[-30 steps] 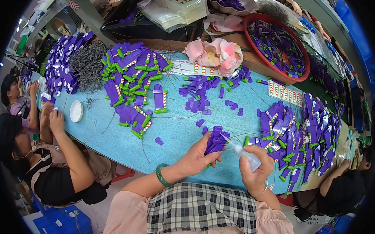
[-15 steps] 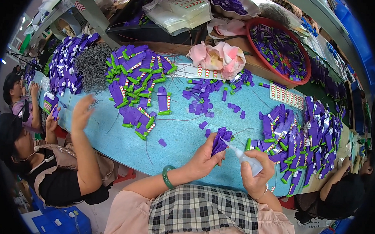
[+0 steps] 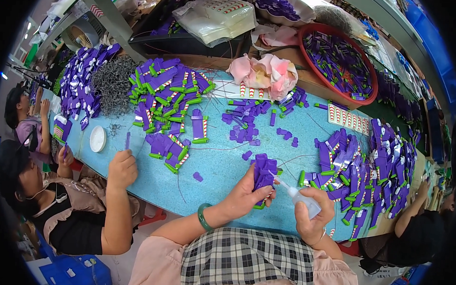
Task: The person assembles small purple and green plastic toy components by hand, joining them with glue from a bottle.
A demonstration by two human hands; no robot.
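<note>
My left hand [image 3: 240,197] is closed around a fanned bunch of flat purple pieces [image 3: 263,170], with bits of green showing at their edges. A small translucent squeeze bottle [image 3: 311,204] is gripped in my right hand [image 3: 315,222]. Its thin nozzle points left and its tip is at the bunch; whether it touches cannot be made out. Loose purple pieces [image 3: 244,133] lie on the blue tabletop [image 3: 219,175] beyond my hands. To the right of the bottle spreads a heap of purple and green parts with striped stickers [image 3: 337,171].
Another purple and green heap [image 3: 167,90] lies at the back left, beside tangled grey wire pieces [image 3: 111,80]. A red basin [image 3: 304,42] of parts, crumpled pink cloth [image 3: 265,76] and a sticker sheet [image 3: 348,118] stand behind. A co-worker's hand [image 3: 122,168] is at left, near a white dish [image 3: 98,138].
My left hand has tilted the purple bunch more upright, and it now looks more spread. The bottle tip has shifted slightly down. The co-worker's hand at left has lowered, revealing the white dish.
</note>
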